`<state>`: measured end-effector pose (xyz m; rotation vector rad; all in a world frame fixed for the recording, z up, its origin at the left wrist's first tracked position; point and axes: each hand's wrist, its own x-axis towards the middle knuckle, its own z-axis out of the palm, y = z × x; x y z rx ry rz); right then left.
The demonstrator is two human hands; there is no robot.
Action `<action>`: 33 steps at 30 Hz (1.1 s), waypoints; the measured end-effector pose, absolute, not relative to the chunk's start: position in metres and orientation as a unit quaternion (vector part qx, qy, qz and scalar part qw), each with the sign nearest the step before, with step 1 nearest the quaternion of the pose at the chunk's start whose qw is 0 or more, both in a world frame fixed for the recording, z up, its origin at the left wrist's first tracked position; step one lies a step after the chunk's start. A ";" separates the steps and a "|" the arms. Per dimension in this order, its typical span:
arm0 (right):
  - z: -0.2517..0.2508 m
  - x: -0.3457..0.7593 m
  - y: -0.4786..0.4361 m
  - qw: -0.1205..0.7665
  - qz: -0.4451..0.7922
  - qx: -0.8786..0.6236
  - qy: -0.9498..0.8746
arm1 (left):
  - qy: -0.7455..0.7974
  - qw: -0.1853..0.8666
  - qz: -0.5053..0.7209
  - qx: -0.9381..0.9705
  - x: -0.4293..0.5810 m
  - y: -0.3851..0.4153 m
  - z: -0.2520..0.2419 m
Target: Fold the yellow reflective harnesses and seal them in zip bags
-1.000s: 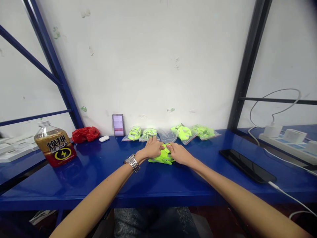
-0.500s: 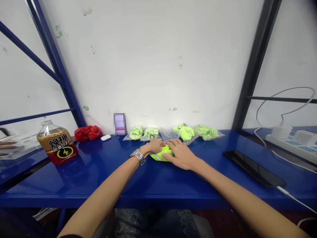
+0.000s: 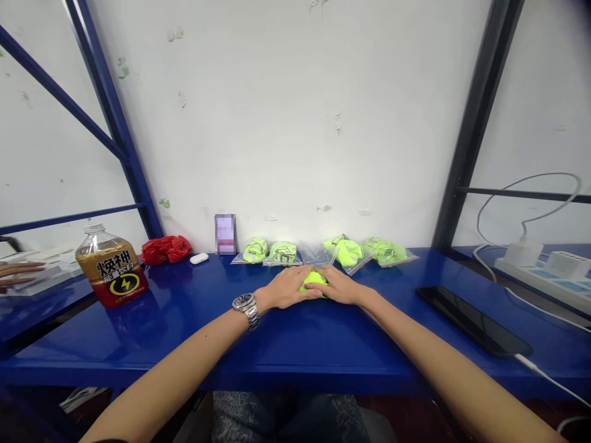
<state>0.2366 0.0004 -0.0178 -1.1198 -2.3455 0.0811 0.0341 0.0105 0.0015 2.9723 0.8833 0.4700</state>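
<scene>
You've got that neon bundle clamped between your left hand and right hand, both palm-down, on the worktop just in front of the bagged bundles, probably so something this floppy can't puff open.

The left hand and right hand hide most of the yellow cloth, so its shape is hard to tell. Far left of the left hand, another person's hand is cut off. Past the left hand, the standing phone shows only blurry blocks. Right of the right hand, 1 power strip runs out of view.
</scene>
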 end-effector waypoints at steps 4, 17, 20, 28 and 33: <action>-0.010 0.231 0.000 0.271 0.109 -0.416 -0.861 | 0.286 0.068 0.111 0.949 0.035 0.023 0.007; -0.012 0.230 -0.010 0.241 0.018 -0.425 -0.872 | 0.280 0.048 0.084 0.955 0.035 0.026 0.018; -0.010 0.225 -0.011 0.200 -0.042 -0.443 -0.873 | 0.296 0.039 0.064 0.952 0.033 0.023 0.022; -0.012 0.222 -0.007 0.267 0.059 -0.400 -0.875 | 0.333 0.102 0.127 0.929 0.025 0.022 0.022; -0.007 0.232 -0.006 0.380 0.179 -0.381 -0.824 | 0.294 0.112 0.249 0.916 0.023 0.007 0.023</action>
